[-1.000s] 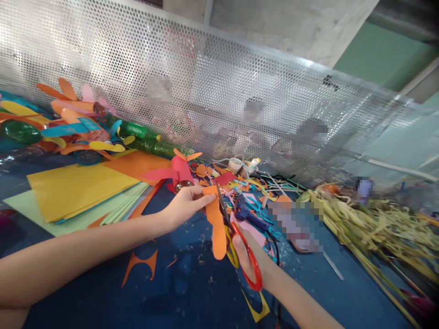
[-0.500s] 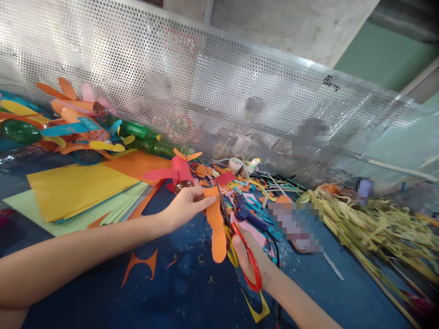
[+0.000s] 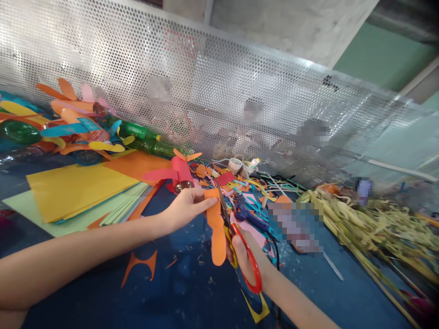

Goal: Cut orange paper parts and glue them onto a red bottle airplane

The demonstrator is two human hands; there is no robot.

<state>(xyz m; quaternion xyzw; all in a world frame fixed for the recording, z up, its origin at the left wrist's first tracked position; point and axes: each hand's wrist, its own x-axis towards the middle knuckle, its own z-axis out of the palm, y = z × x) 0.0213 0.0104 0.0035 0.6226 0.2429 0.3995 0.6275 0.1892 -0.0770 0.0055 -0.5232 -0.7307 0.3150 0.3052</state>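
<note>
My left hand pinches the upper end of an orange paper piece that hangs down with a rounded lower end. In my right hand is a pair of scissors with red and yellow handles. The blades point up and away, along the right edge of the paper; whether they touch it I cannot tell. Just beyond my left hand lies a red paper-wrapped bottle with orange paper blades on top. A blue glue gun rests to the right of the scissors, its black cord running toward me.
Coloured paper sheets lie at left, below paper-and-bottle models. Paper scraps cover the middle back. Dried plant strips spread at right. A perforated metal screen stands behind, with people beyond it.
The orange paper's lower end has dropped very slightly. Both hands keep nearly the same place and hold on the same things.
</note>
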